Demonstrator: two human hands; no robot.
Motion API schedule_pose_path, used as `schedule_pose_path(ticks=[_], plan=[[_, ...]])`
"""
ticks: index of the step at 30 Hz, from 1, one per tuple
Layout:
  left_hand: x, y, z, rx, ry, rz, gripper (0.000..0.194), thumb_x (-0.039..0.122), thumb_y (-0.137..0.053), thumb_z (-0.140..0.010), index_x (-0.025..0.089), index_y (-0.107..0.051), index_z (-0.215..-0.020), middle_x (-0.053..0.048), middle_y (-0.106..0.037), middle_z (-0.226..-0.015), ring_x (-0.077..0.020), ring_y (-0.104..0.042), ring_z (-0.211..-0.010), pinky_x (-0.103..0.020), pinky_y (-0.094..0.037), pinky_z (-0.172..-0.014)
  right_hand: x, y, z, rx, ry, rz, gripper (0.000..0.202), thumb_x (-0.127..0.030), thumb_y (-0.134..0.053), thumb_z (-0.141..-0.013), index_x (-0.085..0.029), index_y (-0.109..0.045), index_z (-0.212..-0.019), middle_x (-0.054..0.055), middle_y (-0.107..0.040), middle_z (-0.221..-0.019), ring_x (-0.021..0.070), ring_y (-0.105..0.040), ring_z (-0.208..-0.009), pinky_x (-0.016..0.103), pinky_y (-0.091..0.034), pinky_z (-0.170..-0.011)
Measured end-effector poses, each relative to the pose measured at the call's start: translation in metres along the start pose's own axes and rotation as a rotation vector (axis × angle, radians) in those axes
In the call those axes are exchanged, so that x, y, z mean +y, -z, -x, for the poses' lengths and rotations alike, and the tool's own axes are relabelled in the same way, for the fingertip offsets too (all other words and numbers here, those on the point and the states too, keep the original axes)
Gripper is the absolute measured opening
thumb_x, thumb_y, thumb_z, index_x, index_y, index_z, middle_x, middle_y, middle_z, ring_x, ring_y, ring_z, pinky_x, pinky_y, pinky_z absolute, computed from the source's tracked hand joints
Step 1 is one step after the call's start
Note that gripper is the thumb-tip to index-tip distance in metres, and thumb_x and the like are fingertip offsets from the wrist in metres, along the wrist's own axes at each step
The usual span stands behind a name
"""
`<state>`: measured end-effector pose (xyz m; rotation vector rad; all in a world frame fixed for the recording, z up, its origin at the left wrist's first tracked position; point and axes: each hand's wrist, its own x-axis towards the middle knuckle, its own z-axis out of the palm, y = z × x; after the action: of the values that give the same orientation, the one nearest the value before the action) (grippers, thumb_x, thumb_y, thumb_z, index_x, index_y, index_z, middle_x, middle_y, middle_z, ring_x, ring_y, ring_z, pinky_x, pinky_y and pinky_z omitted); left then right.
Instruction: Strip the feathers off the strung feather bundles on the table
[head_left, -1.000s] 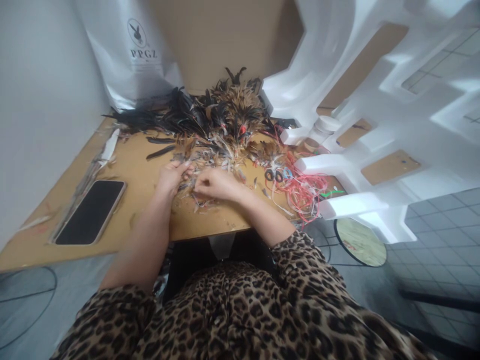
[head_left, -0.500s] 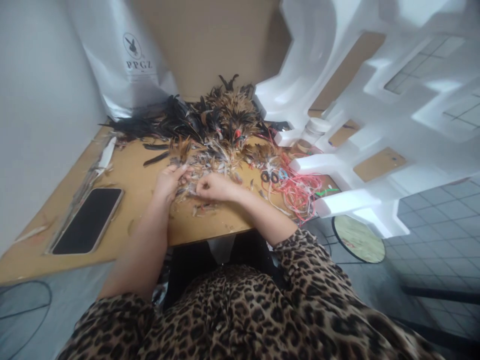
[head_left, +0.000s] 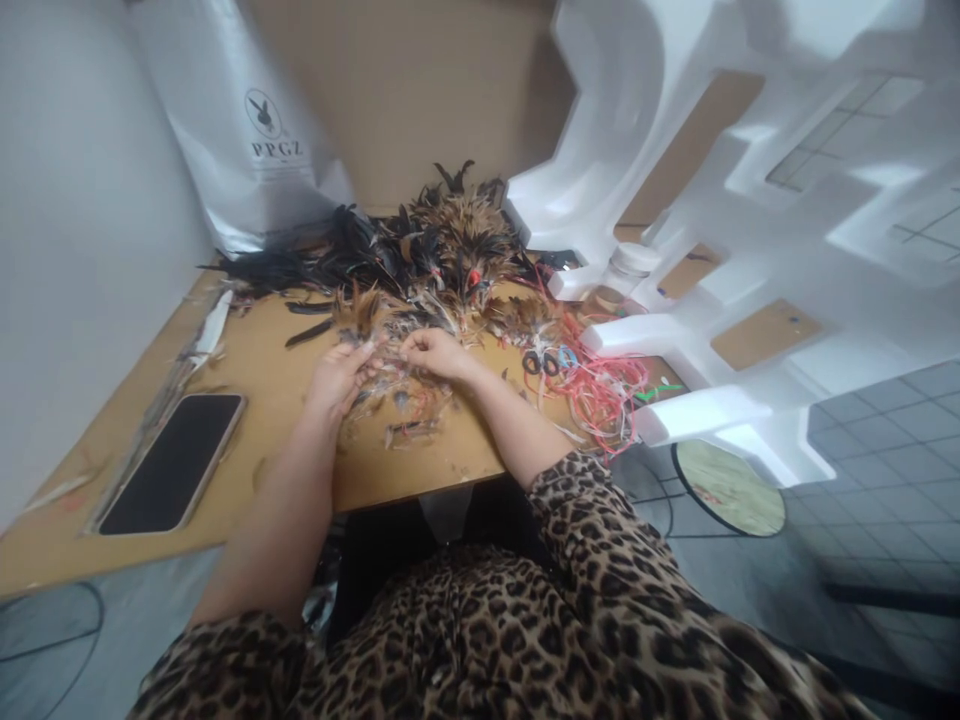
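My left hand [head_left: 341, 375] is closed in a pinch at the base of a small tuft of brown feathers [head_left: 361, 310], which fans out just beyond the fingertips. Beside it, my right hand [head_left: 436, 353] pinches thumb and finger together; what lies between them is too small to make out. Pale loose feathers [head_left: 401, 400] are scattered on the table [head_left: 292, 400] under and around both hands. Behind them rises a large heap of black and brown feathers [head_left: 465, 225].
A phone [head_left: 174, 462] lies at the left. On the right are scissors [head_left: 541, 362], tangled pink string [head_left: 604, 390], a lidded clear jar [head_left: 634, 262] and white foam packing [head_left: 675, 335]. A silver bag [head_left: 277, 190] stands at the back. A round stool [head_left: 727, 487] is beyond the table edge.
My right hand has moved slightly away and up, its thumb and finger now stretched toward the left hand. The left hand stays at the brown tuft. The whole view has shifted a little.
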<state>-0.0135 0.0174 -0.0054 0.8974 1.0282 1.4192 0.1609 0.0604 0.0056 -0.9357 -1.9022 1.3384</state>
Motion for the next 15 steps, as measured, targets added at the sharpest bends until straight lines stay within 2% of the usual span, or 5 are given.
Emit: schedule_pose_path(ticks=[4,8,15], plan=[[-0.0018,-0.0005,0.0003,-0.057,0.083,-0.084,0.016,0.025,-0.072,-0.063,0.011,-0.065,-0.067,-0.006,-0.067,-0.063,-0.0054,-0.054,-0.046,-0.013,-0.042,-0.044,-0.0064,0.0025,0.0037,0.0,0.111,0.017,0.017,-0.026,-0.057,-0.072,-0.01,-0.059,-0.073,-0.001,-0.059,-0.064,0.006,-0.05,-0.057,0.019,-0.04,-0.06],[-0.0014,-0.0029,0.0034,-0.093,0.136,-0.168,0.016,0.024,-0.07,-0.065,0.009,-0.067,-0.069,-0.008,-0.067,-0.063,-0.0075,-0.058,-0.05,-0.014,-0.043,-0.045,-0.0062,0.0051,0.0058,0.011,0.157,0.083,0.018,-0.027,-0.056,-0.073,-0.009,-0.061,-0.076,0.001,-0.061,-0.068,0.0071,-0.051,-0.061,0.02,-0.04,-0.064],[-0.0049,0.0025,0.0,0.017,0.08,-0.182,0.014,0.023,-0.069,-0.064,0.01,-0.065,-0.064,-0.004,-0.063,-0.056,-0.0054,-0.054,-0.046,-0.014,-0.043,-0.048,-0.0015,0.01,0.0074,0.031,0.192,0.379,0.017,-0.024,-0.057,-0.073,-0.011,-0.067,-0.077,0.001,-0.064,-0.069,0.0076,-0.052,-0.062,0.019,-0.035,-0.063]])
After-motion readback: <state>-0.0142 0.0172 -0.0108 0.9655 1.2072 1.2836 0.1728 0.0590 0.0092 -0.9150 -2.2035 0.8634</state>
